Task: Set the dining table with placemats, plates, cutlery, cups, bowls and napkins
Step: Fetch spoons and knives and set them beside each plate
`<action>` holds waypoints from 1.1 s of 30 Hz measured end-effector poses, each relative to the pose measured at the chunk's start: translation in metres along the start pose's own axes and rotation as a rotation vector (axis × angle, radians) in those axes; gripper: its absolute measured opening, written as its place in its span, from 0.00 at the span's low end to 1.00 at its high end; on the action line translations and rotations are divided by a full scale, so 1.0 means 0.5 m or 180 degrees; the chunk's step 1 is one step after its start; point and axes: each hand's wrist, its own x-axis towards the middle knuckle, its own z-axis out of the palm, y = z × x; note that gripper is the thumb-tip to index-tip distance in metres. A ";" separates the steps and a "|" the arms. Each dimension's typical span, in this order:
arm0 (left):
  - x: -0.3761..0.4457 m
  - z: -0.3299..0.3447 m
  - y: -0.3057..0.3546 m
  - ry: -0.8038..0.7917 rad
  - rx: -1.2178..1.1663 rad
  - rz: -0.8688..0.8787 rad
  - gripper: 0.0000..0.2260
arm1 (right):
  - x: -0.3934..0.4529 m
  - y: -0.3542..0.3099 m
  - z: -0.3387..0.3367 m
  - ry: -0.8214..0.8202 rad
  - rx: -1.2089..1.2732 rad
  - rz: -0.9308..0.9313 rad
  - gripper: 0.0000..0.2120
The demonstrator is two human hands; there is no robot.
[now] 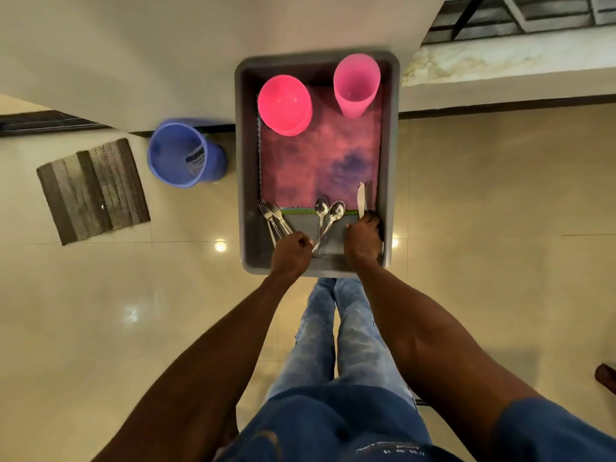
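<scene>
person stands over a grey rectangular plastic tub (242, 155), both bare arms reaching straight forward and down, forearms converging on the tub's near end. left hand (290, 251) sits at the near-left, knuckles up, fingers curled into a loose fist over the handle ends of the steel forks (274, 217); looks like it grips the fork handles but the fingertips are hidden, so cannot tell for sure. right hand (363, 240) is at the near-right, back of hand up, fingers curled down around the handle of a steel table knife (361, 199) whose blade points away from the person; a second knife blade lies just beside it. two steel spoons (328, 218) lie between the hands, bowls facing away, handles angled toward the left hand, not held.

inside the tub: a pink and purple mottled placemat (320, 155) covers most of the floor, with a green-edged grey mat (305, 225) poking out under it at the near end; cutlery lies across that edge. a stack of bright pink plastic bowls (284, 105) sits at the far-left on the placemat, a pale pink plastic tumbler (356, 85) stands upright at the far-right, the two apart.

blue plastic bucket (185, 153) on the glossy beige tiled floor (100, 311) just left of the tub, a dark striped doormat (93, 191) further left. blue jeans (336, 331) and blue shirt (333, 425) at bottom.
</scene>
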 end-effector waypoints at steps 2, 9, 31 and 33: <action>-0.001 0.001 -0.008 0.0004 -0.0005 -0.0013 0.08 | 0.006 -0.002 -0.005 0.0037 -0.0092 -0.0026 0.23; -0.009 0.003 -0.032 -0.0018 -0.0014 -0.0033 0.07 | 0.022 -0.016 -0.017 -0.0050 -0.0131 0.0140 0.15; -0.063 -0.074 0.090 -0.0582 -0.1427 -0.0059 0.10 | -0.143 0.015 -0.219 -0.0880 0.2103 -0.0444 0.12; -0.093 -0.088 0.122 -0.1012 -0.1878 -0.0104 0.06 | -0.197 0.025 -0.254 -0.0905 0.2319 -0.0347 0.12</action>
